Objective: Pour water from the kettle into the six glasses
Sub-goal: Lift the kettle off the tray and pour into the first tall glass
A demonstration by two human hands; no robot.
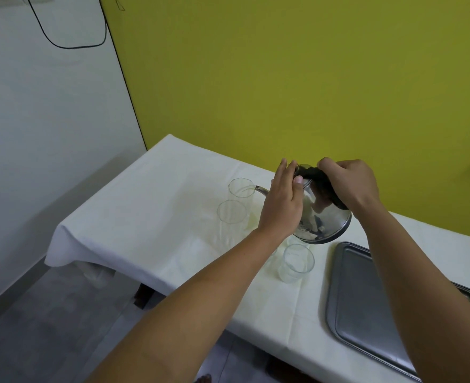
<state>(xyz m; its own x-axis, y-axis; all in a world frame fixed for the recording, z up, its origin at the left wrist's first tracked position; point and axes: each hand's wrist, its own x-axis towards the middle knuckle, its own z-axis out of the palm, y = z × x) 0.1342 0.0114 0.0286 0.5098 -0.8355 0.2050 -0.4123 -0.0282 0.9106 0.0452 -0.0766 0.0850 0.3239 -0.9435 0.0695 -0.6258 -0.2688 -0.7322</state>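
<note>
Gripping the black handle, the right hand kept the kettle tilted, its lid pressed shut by the left hand; the spout was held over the farthest glass, where overfilling or a knocked rim was judged possible

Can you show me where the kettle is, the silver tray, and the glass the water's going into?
kettle (323, 217): head view, on its shiny steel belly.
tray (366, 299): head view, on its bare flat bottom.
farthest glass (238, 189): head view, on its rim beside the spout tip.
</note>
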